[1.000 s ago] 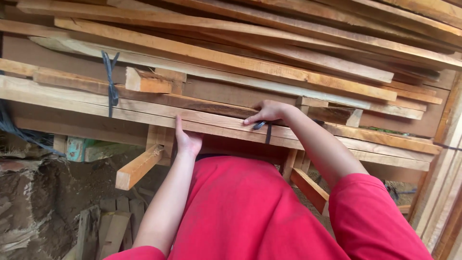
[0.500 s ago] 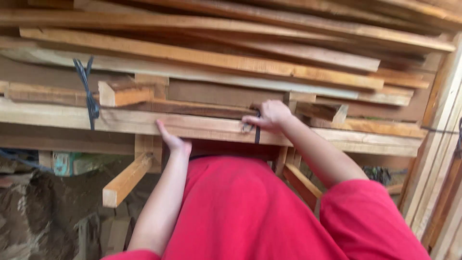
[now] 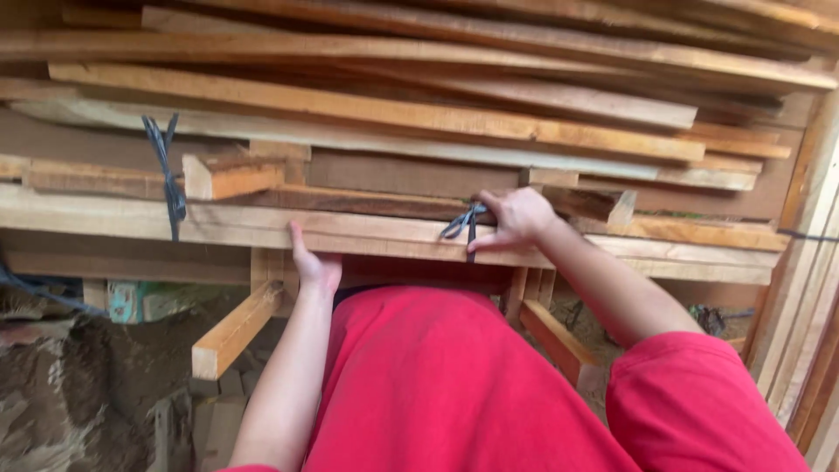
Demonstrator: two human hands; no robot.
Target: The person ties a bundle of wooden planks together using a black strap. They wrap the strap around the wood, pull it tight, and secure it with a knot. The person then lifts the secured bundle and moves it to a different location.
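A long pale wooden beam [image 3: 384,234] runs across the front of a stacked timber rack. My left hand [image 3: 312,264] lies flat against the beam's front face and lower edge, fingers pointing up, holding nothing. My right hand [image 3: 517,218] rests on top of the beam further right. Its fingers are pinched on a black tie [image 3: 461,224] wrapped around the beam. My red shirt [image 3: 454,385] fills the lower middle of the view and hides what is below the beam there.
Many rough planks [image 3: 419,114] lie stacked above the beam. A second black tie [image 3: 166,166] binds the beam at left. A short block end [image 3: 229,175] juts out, and angled wooden braces [image 3: 234,330] [image 3: 559,343] stick out below. Upright boards [image 3: 808,288] stand at right, with dirt ground at lower left.
My left hand has slid a little to the left along the beam. My right hand stays at the black tie. The view has shifted slightly.
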